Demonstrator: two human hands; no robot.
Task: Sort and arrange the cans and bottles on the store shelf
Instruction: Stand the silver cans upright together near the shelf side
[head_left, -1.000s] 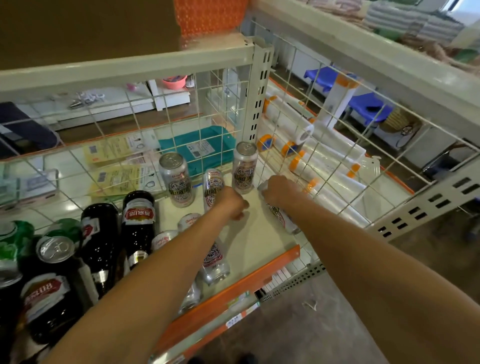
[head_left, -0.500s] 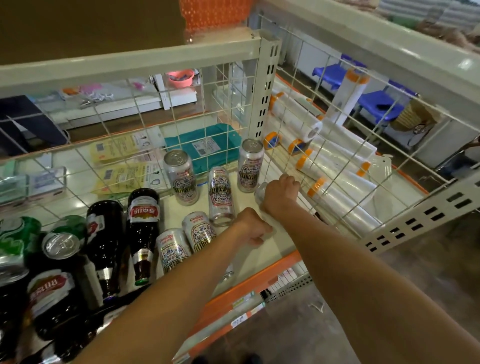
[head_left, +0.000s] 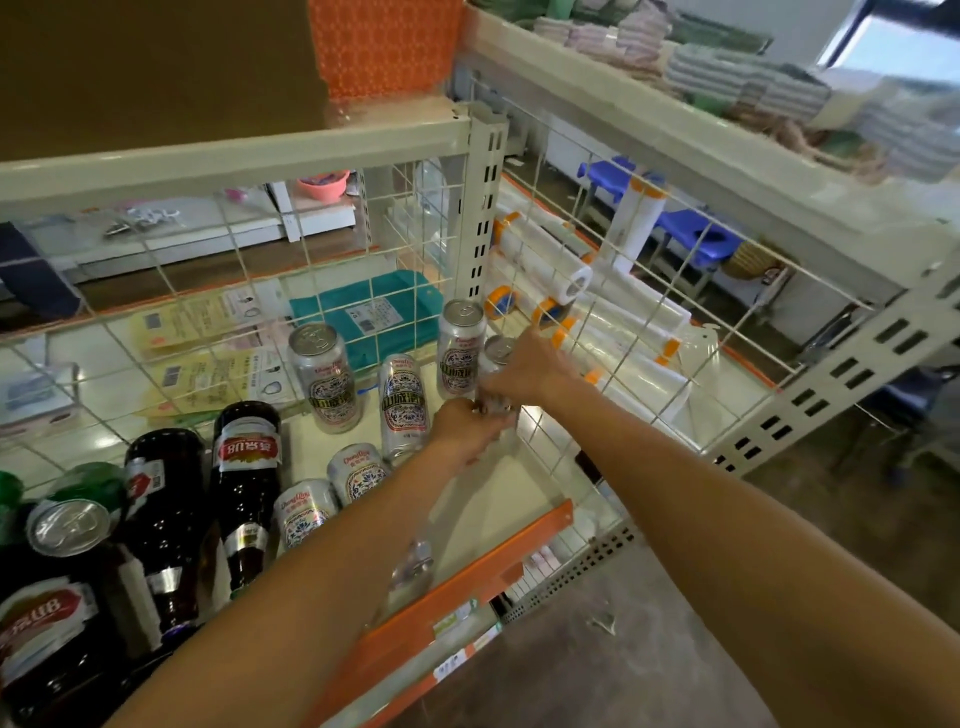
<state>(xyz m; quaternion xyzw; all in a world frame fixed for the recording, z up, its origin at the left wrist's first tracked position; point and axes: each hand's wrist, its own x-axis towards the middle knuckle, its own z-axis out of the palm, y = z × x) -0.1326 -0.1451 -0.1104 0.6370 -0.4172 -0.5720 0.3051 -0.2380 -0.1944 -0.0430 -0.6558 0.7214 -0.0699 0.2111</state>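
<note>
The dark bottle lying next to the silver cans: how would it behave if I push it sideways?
The dark bottle lies on its side, so it would probably roll. It looks like glass: likely heavy, and breakable if it falls off the shelf.

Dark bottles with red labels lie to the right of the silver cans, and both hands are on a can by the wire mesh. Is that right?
Not quite. The head view shows the bottles lying left of the silver cans, not right. The rest holds: the left hand and right hand are both on a can by the mesh.
</note>
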